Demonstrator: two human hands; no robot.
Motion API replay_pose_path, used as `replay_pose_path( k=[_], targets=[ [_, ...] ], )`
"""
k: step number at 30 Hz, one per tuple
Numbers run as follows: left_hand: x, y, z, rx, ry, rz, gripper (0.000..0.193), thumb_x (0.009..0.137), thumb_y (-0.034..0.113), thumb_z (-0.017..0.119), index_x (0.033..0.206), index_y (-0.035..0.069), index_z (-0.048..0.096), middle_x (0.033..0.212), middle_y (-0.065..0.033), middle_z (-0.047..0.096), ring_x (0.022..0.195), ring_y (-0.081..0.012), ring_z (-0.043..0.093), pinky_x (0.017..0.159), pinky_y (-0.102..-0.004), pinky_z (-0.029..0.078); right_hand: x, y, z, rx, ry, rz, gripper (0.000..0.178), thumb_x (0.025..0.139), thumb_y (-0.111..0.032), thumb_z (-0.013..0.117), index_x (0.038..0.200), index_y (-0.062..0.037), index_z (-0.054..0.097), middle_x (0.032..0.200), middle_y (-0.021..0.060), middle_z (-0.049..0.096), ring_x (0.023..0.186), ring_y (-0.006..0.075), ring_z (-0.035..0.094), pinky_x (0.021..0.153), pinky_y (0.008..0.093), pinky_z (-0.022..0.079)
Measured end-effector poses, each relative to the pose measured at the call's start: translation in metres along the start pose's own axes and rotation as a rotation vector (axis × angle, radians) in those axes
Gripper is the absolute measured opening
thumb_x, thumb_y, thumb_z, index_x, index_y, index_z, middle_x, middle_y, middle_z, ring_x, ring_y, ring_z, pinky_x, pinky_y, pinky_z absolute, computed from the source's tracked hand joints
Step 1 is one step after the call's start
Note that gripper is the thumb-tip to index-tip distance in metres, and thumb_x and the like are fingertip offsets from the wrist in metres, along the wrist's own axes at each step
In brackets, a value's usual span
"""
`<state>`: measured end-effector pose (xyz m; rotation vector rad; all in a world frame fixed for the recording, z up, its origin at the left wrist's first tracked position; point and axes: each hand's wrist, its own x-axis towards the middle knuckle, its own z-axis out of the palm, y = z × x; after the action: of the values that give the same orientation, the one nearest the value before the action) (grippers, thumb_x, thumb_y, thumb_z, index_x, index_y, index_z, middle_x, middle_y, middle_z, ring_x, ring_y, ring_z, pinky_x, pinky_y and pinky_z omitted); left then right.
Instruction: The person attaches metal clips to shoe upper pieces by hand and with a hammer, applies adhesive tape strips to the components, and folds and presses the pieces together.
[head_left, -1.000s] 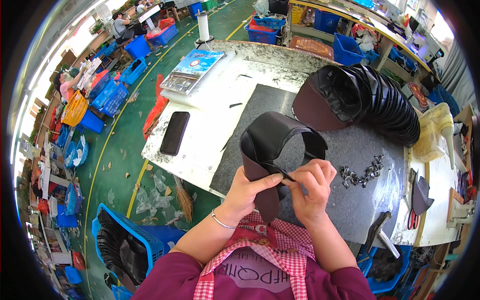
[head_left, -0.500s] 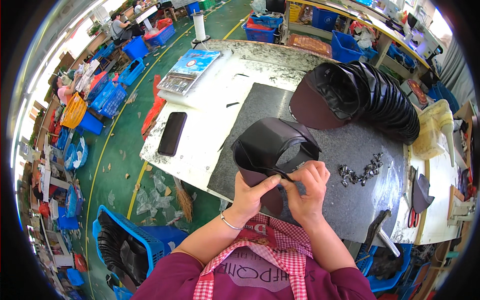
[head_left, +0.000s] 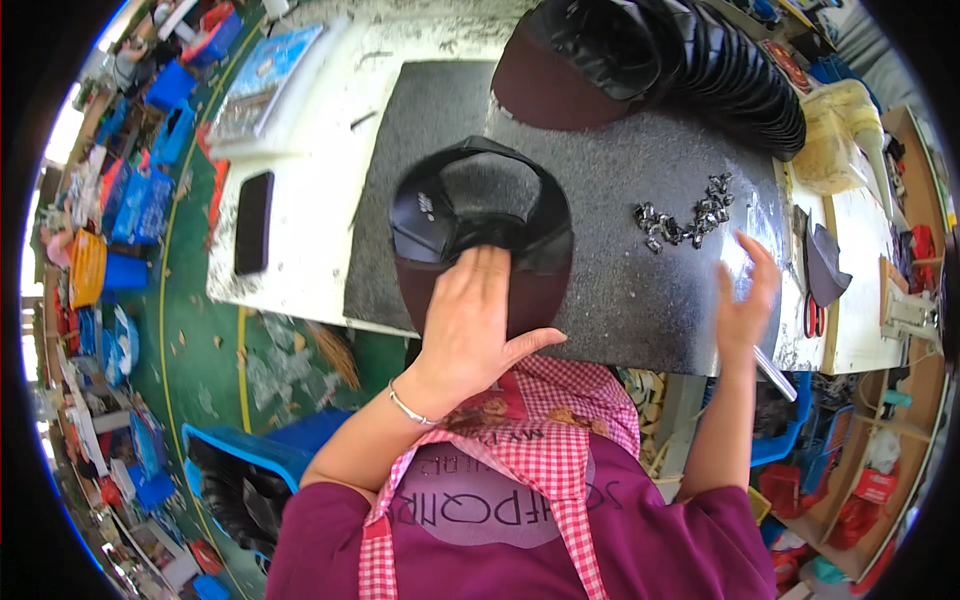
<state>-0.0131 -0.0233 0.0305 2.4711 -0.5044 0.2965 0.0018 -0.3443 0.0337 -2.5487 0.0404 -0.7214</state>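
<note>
Visor cap [head_left: 540,285] touches our flat left hand [head_left: 470,315], thumb splayed; near metal clips [head_left: 685,226], our right hand [head_left: 748,305] hovers apart, fingers spread.

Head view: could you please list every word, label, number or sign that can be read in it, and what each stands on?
Purple shirt: large dark letters, partly covered; wording not copied here.
Checked apron: smaller lettering; wording likewise left out.
Black visor: pale marking inside its band, too small to read.
Flat blue-topped item: print too blurred to read.
</note>
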Motion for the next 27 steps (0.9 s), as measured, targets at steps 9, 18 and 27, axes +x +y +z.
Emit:
replay_pose_path(
  k=[9,18,27],
  targets=[
    [0.031,-0.032,0.013,0.225,0.291,0.195,0.033,0.069,0.000,0.075,0.101,0.007,0.070,0.091,-0.0057,0.066,0.088,-0.0252,0.065,0.076,-0.0363,0.055,-0.082,0.115,-0.104,0.101,-0.385,0.270,0.054,0.089,-0.020,0.070,0.139,-0.0065,0.054,0.142,0.0150,0.048,0.129,0.0295,0.051,0.101,0.0399,0.052],
    [0.005,-0.040,0.025,0.096,0.132,0.194,0.027,0.072,0.001,0.073,0.099,0.007,0.075,0.094,-0.0054,0.068,0.090,-0.0225,0.066,0.077,-0.0354,0.055,-0.072,0.084,-0.092,-0.647,-0.279,-0.178,0.023,0.097,-0.020,0.064,0.113,-0.0040,0.060,0.092,0.0040,0.061,0.083,0.0170,0.060,0.065,0.0386,0.049],
    [-0.021,-0.037,0.029,-0.027,0.183,0.219,0.024,0.072,0.005,0.078,0.095,0.005,0.073,0.093,-0.0068,0.063,0.090,-0.0265,0.062,0.081,-0.0387,0.050,-0.032,-0.092,0.013,0.522,-0.464,0.004,0.035,0.102,-0.034,0.060,0.108,-0.0004,0.064,0.080,0.0149,0.064,0.067,0.0295,0.065,0.065,0.0365,0.051]
  ],
)
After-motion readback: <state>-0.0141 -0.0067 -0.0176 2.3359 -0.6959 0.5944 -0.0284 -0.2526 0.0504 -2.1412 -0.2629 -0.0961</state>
